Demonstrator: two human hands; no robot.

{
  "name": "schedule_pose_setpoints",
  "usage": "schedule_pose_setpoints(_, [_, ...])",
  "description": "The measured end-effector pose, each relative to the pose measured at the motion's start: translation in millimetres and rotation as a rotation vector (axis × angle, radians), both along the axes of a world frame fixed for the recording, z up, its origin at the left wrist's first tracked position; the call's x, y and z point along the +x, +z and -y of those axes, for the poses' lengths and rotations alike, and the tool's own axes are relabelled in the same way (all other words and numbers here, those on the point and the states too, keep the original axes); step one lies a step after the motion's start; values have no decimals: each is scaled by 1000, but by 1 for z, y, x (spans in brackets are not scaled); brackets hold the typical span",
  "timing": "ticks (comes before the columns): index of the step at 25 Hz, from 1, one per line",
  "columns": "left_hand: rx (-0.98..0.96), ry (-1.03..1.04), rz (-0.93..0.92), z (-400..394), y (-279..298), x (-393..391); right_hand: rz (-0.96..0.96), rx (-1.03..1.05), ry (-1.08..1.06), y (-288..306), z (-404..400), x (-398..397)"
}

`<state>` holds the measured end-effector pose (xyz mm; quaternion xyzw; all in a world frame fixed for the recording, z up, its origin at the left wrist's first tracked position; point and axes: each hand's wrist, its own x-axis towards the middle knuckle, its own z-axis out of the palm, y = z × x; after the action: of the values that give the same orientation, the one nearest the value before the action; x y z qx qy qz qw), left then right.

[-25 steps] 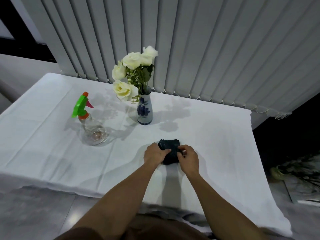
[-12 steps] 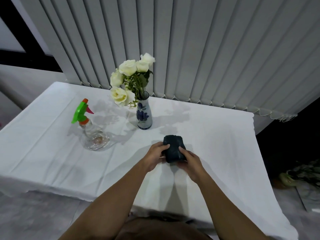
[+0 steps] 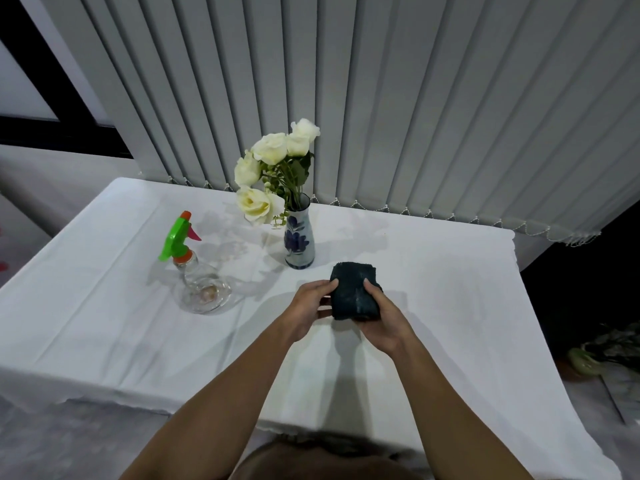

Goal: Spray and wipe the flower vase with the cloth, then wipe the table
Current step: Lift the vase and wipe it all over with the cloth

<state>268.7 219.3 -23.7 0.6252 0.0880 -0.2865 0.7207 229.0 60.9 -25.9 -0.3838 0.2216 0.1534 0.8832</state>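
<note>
Left hand and right hand both gripping folded dark cloth, lifting it above table middle; vase standing toward far edge, sprayer sitting left.

1. The cloth, dark and folded into a thick pad, sits just right of frame centre, held up between two hands.
2. The flower vase, white with a blue floral pattern, stands upright above centre, holding white roses.
3. The spray bottle, clear with a green head, stands left of centre.
4. The table, under white fabric, fills the middle.
</note>
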Motion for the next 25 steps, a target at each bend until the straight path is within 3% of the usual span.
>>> schedule_pose_setpoints(3, [95, 11, 24, -19, 2, 16, -38, 44, -99, 4, -19, 3])
schedule_pose_setpoints(5, [182, 139, 73, -37, 4, 32, -81, 60, -200, 4, -24, 6])
schedule_pose_setpoints(7, [281, 282, 181, -60, 5, 55, -104, 79, -288, 6, -28, 10])
schedule_pose_setpoints(9, [387, 299, 344, -81, 9, 79, -115, 93, -347, 7, -34, 15])
schedule_pose_setpoints(11, [350, 250, 475, -89, 17, 100, -128, 98, -381, 8, -41, 18])
schedule_pose_setpoints(14, [191, 172, 489, -77, 34, 120, -164, 88, -431, 6, -50, 22])
schedule_pose_setpoints(17, [267, 59, 216, -68, 43, 131, -189, 61, -501, 2, -50, 22])
schedule_pose_setpoints(19, [327, -15, 135, -68, 40, 138, -195, 28, -545, 1, -49, 20])
schedule_pose_setpoints(22, [175, 129, 304, -64, 48, 147, -168, -48, -606, 7, -57, 22])
schedule_pose_setpoints(25, [146, 219, 409, -64, 60, 160, -102, -163, -657, 15, -72, 33])
